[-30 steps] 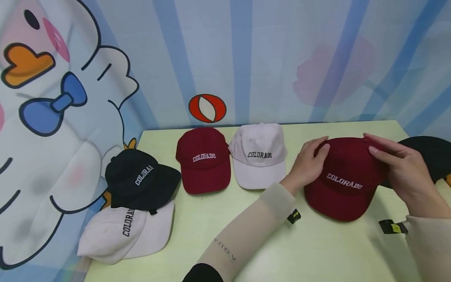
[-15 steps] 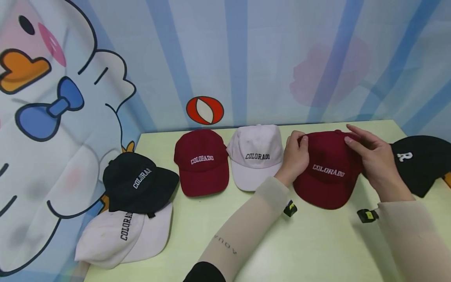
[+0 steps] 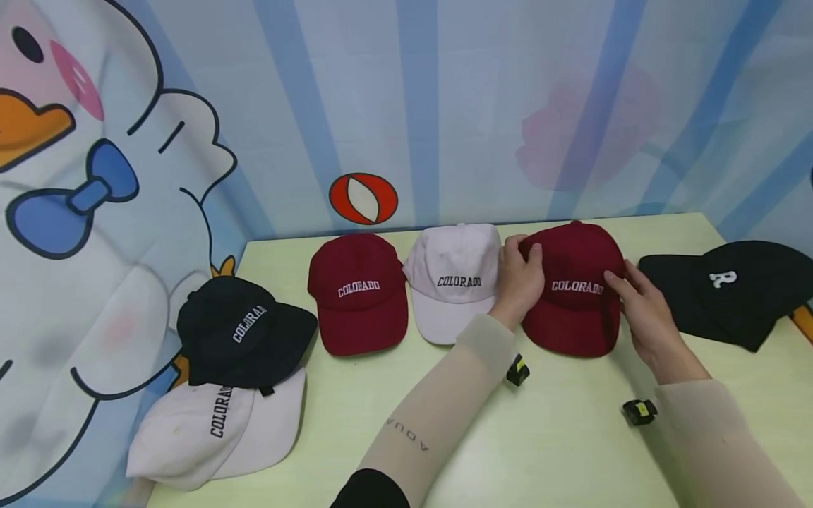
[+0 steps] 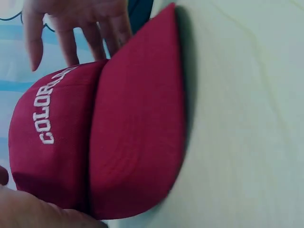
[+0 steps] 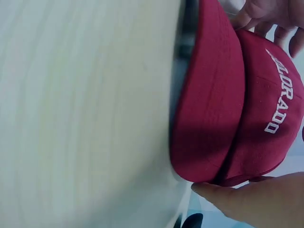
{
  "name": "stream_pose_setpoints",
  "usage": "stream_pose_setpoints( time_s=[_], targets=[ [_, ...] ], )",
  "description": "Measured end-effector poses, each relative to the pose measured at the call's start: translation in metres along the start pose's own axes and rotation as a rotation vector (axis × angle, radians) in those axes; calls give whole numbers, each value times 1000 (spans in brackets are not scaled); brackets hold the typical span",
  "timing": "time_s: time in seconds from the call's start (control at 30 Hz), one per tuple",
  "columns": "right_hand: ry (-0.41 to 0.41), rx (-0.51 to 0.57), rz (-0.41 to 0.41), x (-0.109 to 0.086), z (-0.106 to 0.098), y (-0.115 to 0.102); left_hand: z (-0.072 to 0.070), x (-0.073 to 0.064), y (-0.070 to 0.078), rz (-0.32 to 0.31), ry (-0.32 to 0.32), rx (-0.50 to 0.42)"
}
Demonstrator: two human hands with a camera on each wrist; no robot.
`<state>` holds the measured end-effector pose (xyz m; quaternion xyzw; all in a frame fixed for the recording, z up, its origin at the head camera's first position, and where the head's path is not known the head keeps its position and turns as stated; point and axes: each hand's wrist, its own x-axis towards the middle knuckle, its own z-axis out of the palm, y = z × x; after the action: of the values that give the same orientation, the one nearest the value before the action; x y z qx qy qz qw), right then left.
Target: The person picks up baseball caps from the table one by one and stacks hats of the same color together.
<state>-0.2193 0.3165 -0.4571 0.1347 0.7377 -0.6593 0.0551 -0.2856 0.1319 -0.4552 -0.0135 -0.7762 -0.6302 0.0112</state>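
Observation:
A dark red baseball cap [image 3: 571, 247] with white COLORADO lettering sits upright near the table's back edge, brim toward me. My left hand [image 3: 522, 275] grips the left side of its crown, thumb in front and fingers behind. At the other side my right hand [image 3: 651, 321] touches the cap with its thumb, and its fingers [image 4: 69, 45] stretch out straight and spread beside the crown in the left wrist view. In the right wrist view the right thumb [image 5: 251, 197] lies along the cap's edge by the brim. A white COLORADO cap [image 3: 454, 271] stands directly left of my left hand.
Another red cap [image 3: 360, 296] stands left of the white one. At the far left a black cap [image 3: 235, 331] overlaps a second white cap [image 3: 190, 437]. A black cap with an R [image 3: 730, 296] lies at the right. A printed cloth backdrop [image 3: 470, 106] rises behind the table [image 3: 495, 451].
Both hands have moved the red cap leftward and back, next to the white cap. My right hand has slid down from the crown's top to its side, and the black R cap shows more fully.

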Motion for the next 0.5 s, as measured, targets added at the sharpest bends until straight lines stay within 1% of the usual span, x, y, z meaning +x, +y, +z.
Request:
stream_pose_setpoints(
  time_s=[0.13,0.27,0.37,0.5],
  targets=[
    [-19,52,-10,4,3,2,3,-3,-5,8,-45,11],
    [-42,117,4,8,3,3,5,-7,-8,-28,-92,32],
    [-68,147,25,10,3,4,6,-9,-9,-49,-104,55],
    [-96,152,43,12,2,4,7,-11,-7,-69,-119,64]
  ],
)
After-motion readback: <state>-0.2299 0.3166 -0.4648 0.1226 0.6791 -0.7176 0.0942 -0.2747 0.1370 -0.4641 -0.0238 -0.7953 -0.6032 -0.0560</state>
